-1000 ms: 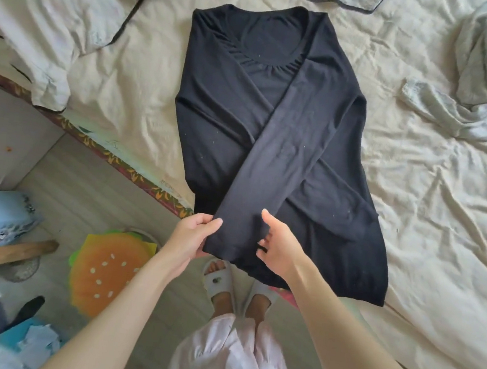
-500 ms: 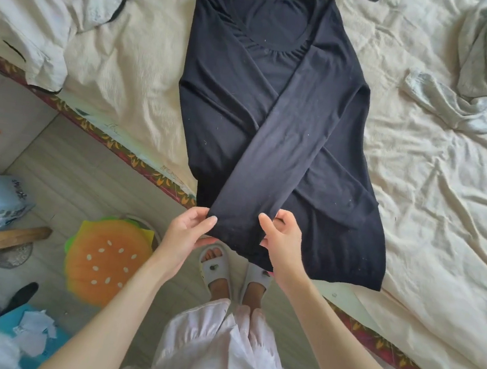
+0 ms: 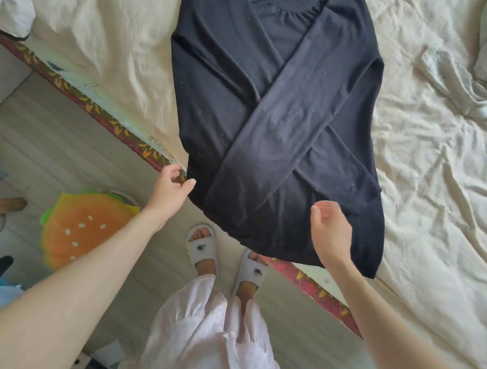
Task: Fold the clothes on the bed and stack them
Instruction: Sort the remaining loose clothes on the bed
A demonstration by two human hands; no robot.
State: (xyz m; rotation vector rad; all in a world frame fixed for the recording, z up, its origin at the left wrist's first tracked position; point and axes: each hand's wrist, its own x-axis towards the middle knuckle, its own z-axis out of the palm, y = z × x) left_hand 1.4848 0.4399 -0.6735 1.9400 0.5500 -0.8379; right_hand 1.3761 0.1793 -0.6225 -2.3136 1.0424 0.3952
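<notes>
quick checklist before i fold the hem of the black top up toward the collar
1. Sleeves crossed over the front of the black top: ok, both lie folded across the body.
2. Hem reachable: ok, it hangs over the bed edge right in front of both hands.
3. Left hand free: ok, open beside the hem's left corner, no grip.
4. Right hand free: ok, open over the hem's right part, holding nothing.
5. Fabric flat: not ok, slight wrinkles near the left side.
6. Landing area near the collar: cannot tell, the neckline runs out of frame.
</notes>
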